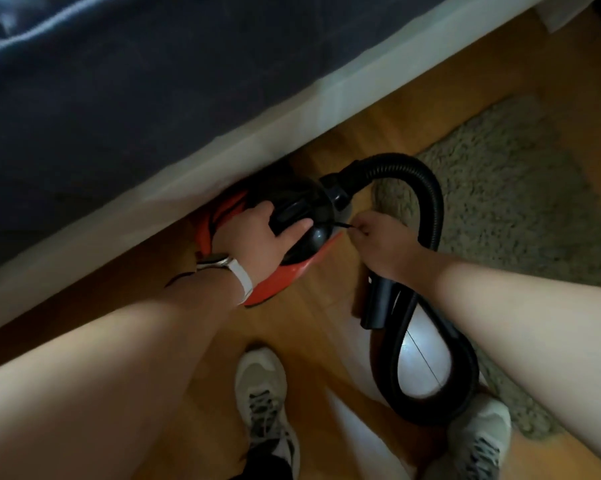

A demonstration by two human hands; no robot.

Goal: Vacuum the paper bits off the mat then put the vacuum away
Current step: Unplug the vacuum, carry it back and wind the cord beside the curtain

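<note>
Red and black, the vacuum [293, 216] sits half under the bed edge [174, 188], gripped on its top by the left hand [257, 233]. Just beside, the right hand [378, 244] pinches a thin black cord [340, 226]; the mat [517, 188] lies beyond it.

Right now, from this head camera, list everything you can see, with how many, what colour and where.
canister vacuum: one, red and black, on the floor, partly under the bed edge
vacuum hose: one, black, looping from the vacuum's front over the floor to a nozzle end
thin black cord or tab: one, at the vacuum's front; too small to identify
mat: one, grey-green shaggy, floor at right
bed: one, dark blue cover over a pale base, upper left
wooden floor: orange-brown
sneakers: two, pale grey, bottom centre and bottom right
wristband: one, white, left wrist
left hand: gripping the vacuum's top
right hand: pinching the cord or tab
</note>
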